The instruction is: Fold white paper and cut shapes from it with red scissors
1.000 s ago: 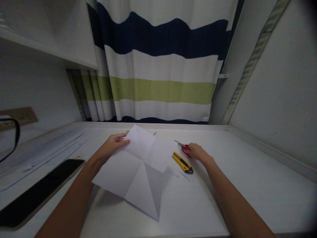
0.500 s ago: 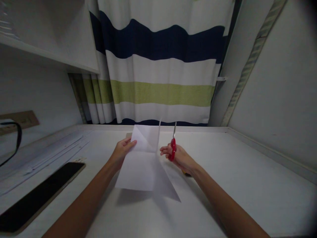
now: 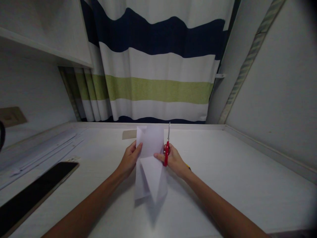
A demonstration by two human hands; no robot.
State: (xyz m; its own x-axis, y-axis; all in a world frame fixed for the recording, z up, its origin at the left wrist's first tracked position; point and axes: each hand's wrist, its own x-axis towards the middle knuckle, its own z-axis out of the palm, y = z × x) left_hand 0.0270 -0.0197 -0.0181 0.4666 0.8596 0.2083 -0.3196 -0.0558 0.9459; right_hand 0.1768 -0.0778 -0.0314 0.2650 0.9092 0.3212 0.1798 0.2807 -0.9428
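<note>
Folded paper (image 3: 151, 142) runs lengthwise away; left hand (image 3: 129, 160) pinches its left edge, right hand (image 3: 175, 161) touches its right, gripping near-parallel red-handled scissors (image 3: 166, 152).

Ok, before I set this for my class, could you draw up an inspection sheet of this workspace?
Surface: white desk, shadow beneath the paper.
Job's things: creased white paper, held up; red-handled scissors, blades pointing away from the person.
Clutter: phone at left; beige flat piece behind the paper; yellow item, mostly hidden by the right wrist.
Hands: left hand grips the paper's left side; right hand holds the scissors, one digit apparently against the paper.
Cables: dark curved piece at left edge, unclear whether cable.
Surroundings: striped curtain behind.
</note>
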